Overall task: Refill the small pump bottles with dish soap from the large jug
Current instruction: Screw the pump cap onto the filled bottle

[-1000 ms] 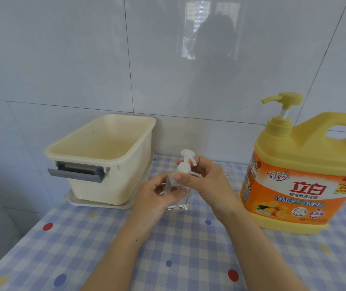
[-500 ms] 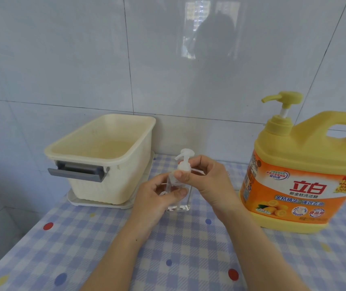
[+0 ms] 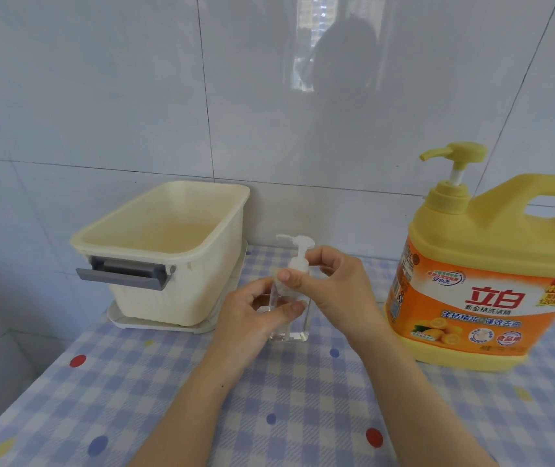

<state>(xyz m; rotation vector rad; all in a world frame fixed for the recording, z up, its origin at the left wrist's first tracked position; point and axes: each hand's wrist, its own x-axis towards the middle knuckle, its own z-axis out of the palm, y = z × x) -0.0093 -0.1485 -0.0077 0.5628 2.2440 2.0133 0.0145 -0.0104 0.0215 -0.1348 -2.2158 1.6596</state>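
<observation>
Small pump bottle (image 3: 291, 326) stands upright on the checked tablecloth (image 3: 134, 399), between my two hands. Left hand (image 3: 249, 318) wraps its clear body: thumb across the front, fingers curled behind. Right hand (image 3: 337, 291) pinches the white pump collar at the neck — thumb in front, fingers bent round the back. The nozzle points left, above my knuckles. Large jug (image 3: 478, 281) stands to the right, near my right wrist — not touching. Cream tub (image 3: 168, 264) sits on its tray (image 3: 154, 323) to the left.
</observation>
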